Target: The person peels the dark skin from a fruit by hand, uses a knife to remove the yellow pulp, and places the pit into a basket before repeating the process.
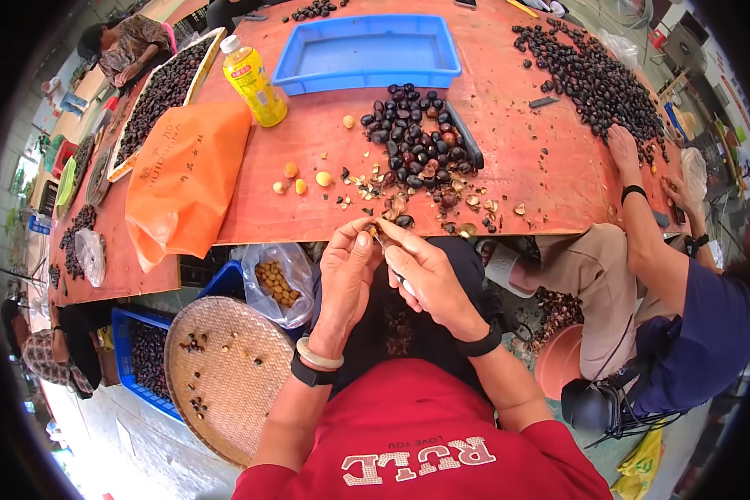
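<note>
My left hand (347, 271) is closed, its thumb and fingertips pinching a small dark nut (374, 229) at the table's front edge. Close against it, my right hand (432, 279) grips a small knife (407, 285); its pale handle shows below the fingers, and the blade is mostly hidden at the nut. Just beyond my fingertips lie broken shells (398, 202) and a single dark nut (404, 221). A heap of glossy dark nuts (417, 137) sits farther back, partly in a dark tray (467, 133). Several peeled yellowish kernels (323, 178) rest to the left.
A blue tray (367, 81), a yellow bottle (254, 83) and an orange bag (190, 179) are on the table. Below left are a woven basket (233, 392) and a plastic bag of kernels (277, 283). At right, a co-worker's hand (623, 150) touches a large nut pile (592, 79).
</note>
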Demonstrator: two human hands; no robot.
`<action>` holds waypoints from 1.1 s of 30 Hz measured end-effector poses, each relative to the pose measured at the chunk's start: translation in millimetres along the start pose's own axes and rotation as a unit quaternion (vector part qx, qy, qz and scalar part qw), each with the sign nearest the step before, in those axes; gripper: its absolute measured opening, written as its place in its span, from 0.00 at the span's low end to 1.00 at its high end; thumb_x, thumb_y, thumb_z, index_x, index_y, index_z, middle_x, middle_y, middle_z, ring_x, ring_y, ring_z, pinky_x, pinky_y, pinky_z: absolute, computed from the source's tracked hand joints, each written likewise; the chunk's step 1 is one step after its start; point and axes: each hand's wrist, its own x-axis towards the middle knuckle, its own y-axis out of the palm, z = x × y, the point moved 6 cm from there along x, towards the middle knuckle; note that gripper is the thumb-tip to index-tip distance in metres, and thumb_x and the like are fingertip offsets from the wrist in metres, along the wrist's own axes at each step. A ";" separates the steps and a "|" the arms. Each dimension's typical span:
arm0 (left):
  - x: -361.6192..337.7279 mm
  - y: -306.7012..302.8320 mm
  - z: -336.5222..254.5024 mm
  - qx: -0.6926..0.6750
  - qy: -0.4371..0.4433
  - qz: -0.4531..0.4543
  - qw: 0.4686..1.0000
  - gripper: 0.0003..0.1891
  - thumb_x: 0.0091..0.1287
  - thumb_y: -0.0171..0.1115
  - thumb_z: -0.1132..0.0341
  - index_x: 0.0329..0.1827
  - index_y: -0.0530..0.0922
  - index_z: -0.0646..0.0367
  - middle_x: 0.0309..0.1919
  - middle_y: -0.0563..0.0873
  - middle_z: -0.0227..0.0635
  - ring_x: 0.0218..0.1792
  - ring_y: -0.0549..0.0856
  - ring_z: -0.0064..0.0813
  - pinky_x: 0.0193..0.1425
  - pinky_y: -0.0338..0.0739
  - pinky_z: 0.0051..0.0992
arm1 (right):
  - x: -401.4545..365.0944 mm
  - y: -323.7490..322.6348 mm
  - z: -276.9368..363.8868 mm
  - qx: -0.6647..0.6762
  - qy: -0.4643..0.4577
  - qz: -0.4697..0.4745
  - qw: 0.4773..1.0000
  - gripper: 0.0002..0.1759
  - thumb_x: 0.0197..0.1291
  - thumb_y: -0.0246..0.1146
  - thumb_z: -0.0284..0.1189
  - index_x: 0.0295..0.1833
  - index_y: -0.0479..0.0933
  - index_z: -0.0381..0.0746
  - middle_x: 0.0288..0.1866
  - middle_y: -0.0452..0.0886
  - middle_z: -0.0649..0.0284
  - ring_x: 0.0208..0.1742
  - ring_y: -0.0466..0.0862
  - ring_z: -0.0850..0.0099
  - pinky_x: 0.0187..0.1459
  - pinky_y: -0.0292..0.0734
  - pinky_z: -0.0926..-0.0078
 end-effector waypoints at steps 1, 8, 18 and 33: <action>0.5 -0.3 0.6 0.005 -0.011 0.006 1.000 0.16 0.68 0.58 0.66 0.56 0.72 0.62 0.45 0.81 0.33 0.43 0.81 0.21 0.52 0.75 0.25 | -0.4 -2.1 1.3 -0.044 -0.014 -0.003 0.999 0.25 0.69 0.50 0.34 0.70 0.62 0.43 0.22 0.68 0.73 0.16 0.64 0.88 0.16 0.59 0.90; -1.6 4.9 1.3 0.039 -0.023 0.023 0.999 0.15 0.67 0.60 0.65 0.52 0.75 0.64 0.44 0.82 0.34 0.42 0.81 0.21 0.53 0.75 0.24 | -4.1 -11.3 11.0 -0.115 -0.019 -0.008 0.993 0.23 0.68 0.51 0.33 0.67 0.66 0.42 0.20 0.68 0.74 0.20 0.65 0.88 0.22 0.61 0.88; -3.4 7.2 1.2 0.063 -0.020 0.032 0.997 0.17 0.67 0.60 0.64 0.52 0.75 0.68 0.44 0.82 0.37 0.43 0.81 0.23 0.53 0.76 0.26 | -10.0 -13.1 19.7 -0.157 -0.023 -0.001 0.987 0.22 0.68 0.51 0.32 0.65 0.69 0.40 0.23 0.70 0.72 0.25 0.67 0.85 0.27 0.66 0.86; -2.9 12.8 1.4 0.204 0.046 0.025 0.978 0.15 0.67 0.57 0.73 0.54 0.73 0.70 0.47 0.80 0.37 0.46 0.80 0.24 0.54 0.75 0.25 | -6.5 -23.2 11.2 -0.127 0.012 -0.027 0.991 0.20 0.67 0.51 0.32 0.64 0.71 0.42 0.22 0.68 0.73 0.20 0.65 0.87 0.21 0.62 0.87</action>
